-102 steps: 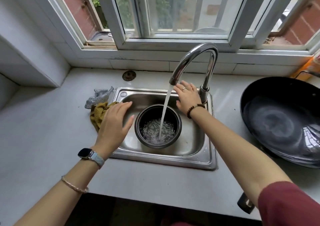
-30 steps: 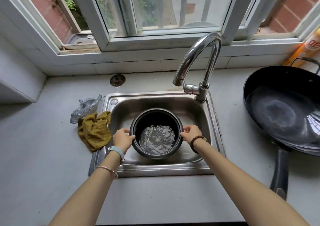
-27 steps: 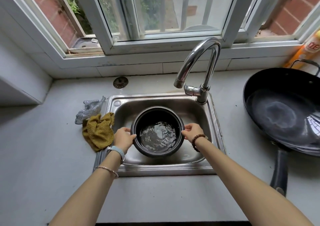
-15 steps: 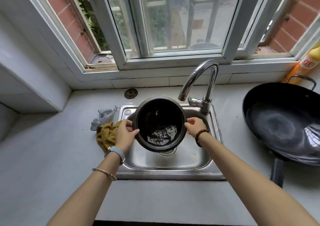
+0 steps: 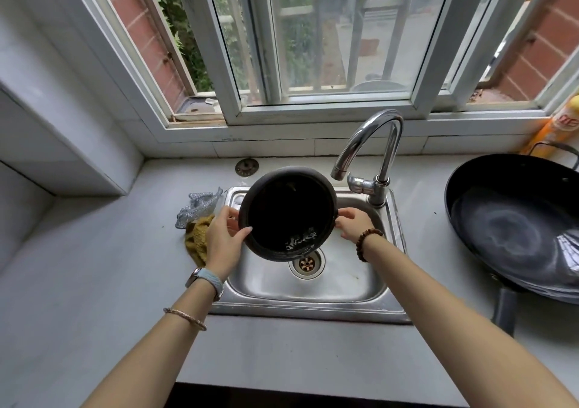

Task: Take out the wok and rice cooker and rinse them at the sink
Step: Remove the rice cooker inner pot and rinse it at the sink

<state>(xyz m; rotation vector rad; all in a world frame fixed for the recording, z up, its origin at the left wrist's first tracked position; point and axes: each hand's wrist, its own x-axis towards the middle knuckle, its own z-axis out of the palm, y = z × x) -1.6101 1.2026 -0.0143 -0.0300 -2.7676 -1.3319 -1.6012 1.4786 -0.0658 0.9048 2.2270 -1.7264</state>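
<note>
Holding rice cooker pot (image 5: 286, 213) tilted above the sink (image 5: 313, 301), my left hand (image 5: 224, 238) and right hand (image 5: 352, 224) gripping opposite rim edges; risk: wet rim slips, pot drops onto drain (image 5: 306, 263), water splashes the desk (image 5: 94, 282).

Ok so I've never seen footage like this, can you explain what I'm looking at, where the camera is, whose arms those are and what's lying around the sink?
There is no machine here. One camera sits on a person's head and looks down, so the two bare arms are their own. The left hand and right hand grip the black rice cooker pot by its rim, tilted over the sink, with a little water at its lower edge. The tap is not running. On the counter, a black wok sits to the right; a yellow cloth and a metal scrubber lie left of the sink.
</note>
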